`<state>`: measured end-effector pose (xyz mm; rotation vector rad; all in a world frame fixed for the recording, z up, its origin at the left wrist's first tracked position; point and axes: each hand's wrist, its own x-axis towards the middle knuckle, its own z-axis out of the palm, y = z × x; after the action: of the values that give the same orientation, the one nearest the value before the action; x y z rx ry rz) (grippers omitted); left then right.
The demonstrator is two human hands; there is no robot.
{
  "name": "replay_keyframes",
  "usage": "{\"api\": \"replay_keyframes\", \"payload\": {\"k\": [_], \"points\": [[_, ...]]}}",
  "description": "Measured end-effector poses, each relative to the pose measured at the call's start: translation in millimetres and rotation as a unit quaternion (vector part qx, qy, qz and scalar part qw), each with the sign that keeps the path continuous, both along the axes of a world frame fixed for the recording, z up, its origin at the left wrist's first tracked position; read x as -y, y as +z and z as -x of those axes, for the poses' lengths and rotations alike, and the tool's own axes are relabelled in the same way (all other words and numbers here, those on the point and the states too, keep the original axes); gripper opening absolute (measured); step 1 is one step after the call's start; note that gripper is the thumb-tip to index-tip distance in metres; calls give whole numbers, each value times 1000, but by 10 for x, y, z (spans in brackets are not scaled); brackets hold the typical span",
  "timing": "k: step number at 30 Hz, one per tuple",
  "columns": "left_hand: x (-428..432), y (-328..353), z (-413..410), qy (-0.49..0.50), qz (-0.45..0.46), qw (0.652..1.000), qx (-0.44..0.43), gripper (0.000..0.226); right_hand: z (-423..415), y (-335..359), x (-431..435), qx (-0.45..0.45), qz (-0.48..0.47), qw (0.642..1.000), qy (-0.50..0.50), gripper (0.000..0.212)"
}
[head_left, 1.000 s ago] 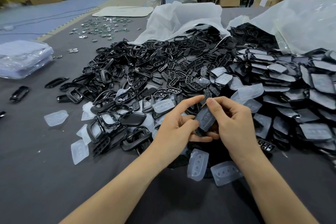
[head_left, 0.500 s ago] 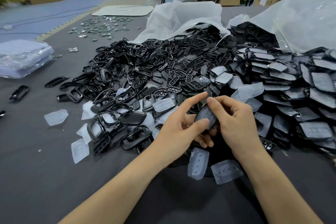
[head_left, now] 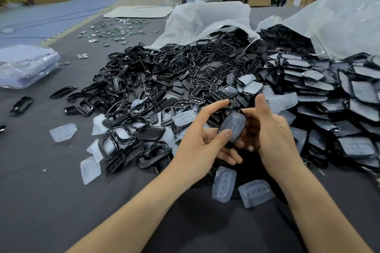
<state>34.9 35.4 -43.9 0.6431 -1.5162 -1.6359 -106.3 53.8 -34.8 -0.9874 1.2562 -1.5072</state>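
Hands together: left hand [head_left: 196,147] and right hand [head_left: 274,137] gripped one key-fob shell [head_left: 233,123] at the near edge of the parts pile [head_left: 174,80], underside hidden.

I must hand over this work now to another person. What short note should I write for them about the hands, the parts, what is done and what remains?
Left hand: grips the black shell with clear pad, thumb on the pad.
Right hand: holds the same piece from behind, thumb lifted.
Parts: loose clear pads lie just before the hands; pile of black shells ahead-left.
Done: padded pieces stacked at right.
Left: probably finish pressing this pad, then the many remaining shells.
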Motion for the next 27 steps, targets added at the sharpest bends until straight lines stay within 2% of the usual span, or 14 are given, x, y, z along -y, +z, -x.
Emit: {"api": "replay_keyframes", "payload": {"k": [3, 5, 7, 11, 16, 19, 23, 27], "points": [[12, -9, -10, 21, 8, 1000, -12, 48, 14, 11, -2, 44, -8, 998, 33, 45], [19, -17, -12, 32, 8, 999, -18, 49, 24, -14, 0, 41, 8, 997, 61, 26], [24, -21, -13, 41, 7, 999, -22, 49, 26, -28, 1, 36, 23, 996, 78, 17], [28, -28, -13, 50, 11, 998, -23, 49, 27, -39, 4, 21, 36, 996, 78, 32], [16, -51, -1, 58, 28, 998, 2, 52, 12, -45, 9, -20, 18, 999, 38, 19], [6, -62, 9, 64, 45, 997, 27, 55, 9, -47, 5, -64, 9, 998, 6, 24], [6, -84, 15, 86, 61, 993, 53, 43, -20, -21, -1, -108, 21, 994, -19, 22], [7, -109, 30, 97, 53, 992, 59, 35, -21, -12, -12, -171, 32, 983, -52, 30]]}}
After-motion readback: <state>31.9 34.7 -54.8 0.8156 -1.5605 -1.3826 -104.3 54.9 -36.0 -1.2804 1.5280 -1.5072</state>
